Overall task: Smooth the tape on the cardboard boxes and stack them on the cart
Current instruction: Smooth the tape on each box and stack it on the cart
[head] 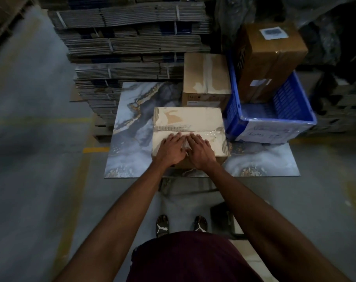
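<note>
- Left hand [172, 150] and right hand [199, 150] lie released, fingers straight, pressing clear tape [185, 129] on the near cardboard box [188, 119].
- Box sits on marble-patterned cart top [132, 139].

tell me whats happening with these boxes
A person presses both hands flat on a pale cardboard box on a marble-patterned surface: left hand and right hand lie side by side over its clear tape, fingers straight. A second box sits behind it. Beside them, a blue crate holds a brown box.
</note>
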`<state>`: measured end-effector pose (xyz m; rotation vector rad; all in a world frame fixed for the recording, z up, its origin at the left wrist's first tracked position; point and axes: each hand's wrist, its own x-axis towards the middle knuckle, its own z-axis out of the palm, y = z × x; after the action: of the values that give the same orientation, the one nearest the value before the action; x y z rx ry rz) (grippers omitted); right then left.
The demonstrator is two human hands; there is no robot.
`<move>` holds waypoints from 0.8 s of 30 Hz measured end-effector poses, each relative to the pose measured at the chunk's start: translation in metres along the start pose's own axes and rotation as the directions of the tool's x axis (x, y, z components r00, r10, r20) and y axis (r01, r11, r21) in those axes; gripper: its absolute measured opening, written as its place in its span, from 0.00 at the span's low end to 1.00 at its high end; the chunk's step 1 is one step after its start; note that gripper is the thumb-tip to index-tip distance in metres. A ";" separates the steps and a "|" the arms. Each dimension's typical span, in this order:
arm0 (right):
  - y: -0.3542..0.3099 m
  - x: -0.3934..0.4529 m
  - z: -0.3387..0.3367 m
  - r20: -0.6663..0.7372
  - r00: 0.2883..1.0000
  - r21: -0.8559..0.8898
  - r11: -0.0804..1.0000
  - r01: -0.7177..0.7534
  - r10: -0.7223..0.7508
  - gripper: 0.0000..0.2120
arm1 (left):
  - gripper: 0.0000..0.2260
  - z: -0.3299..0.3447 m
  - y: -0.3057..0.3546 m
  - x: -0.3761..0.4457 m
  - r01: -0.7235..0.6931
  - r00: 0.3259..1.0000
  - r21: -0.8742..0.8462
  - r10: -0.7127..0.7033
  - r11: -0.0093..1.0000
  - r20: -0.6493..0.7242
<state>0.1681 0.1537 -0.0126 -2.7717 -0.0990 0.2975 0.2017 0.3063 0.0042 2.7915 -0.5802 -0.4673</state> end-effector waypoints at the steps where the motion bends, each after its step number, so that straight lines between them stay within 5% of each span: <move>1: -0.001 -0.003 0.001 -0.023 1.000 0.007 1.000 0.003 -0.002 0.27 | 0.25 0.001 -0.002 -0.002 -0.017 1.000 0.001 0.017 1.000 -0.022; 7: -0.002 -0.019 0.015 -0.097 0.995 0.114 0.994 0.002 0.009 0.24 | 0.24 0.022 -0.003 -0.021 0.028 0.997 -0.052 -0.032 0.998 -0.073; 21: 0.023 -0.031 0.000 -0.143 0.990 0.057 0.998 0.005 0.003 0.23 | 0.21 0.019 -0.030 -0.028 -0.005 0.990 -0.044 -0.001 0.999 -0.141; 24: 0.040 -0.038 0.006 -0.229 0.972 0.079 0.997 -0.028 0.046 0.23 | 0.19 0.022 -0.041 -0.036 -0.022 0.971 -0.107 -0.004 0.994 -0.240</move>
<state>0.1307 0.1139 -0.0248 -2.7131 0.0219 -0.0132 0.1767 0.3544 -0.0193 2.6859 -0.4971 -0.1496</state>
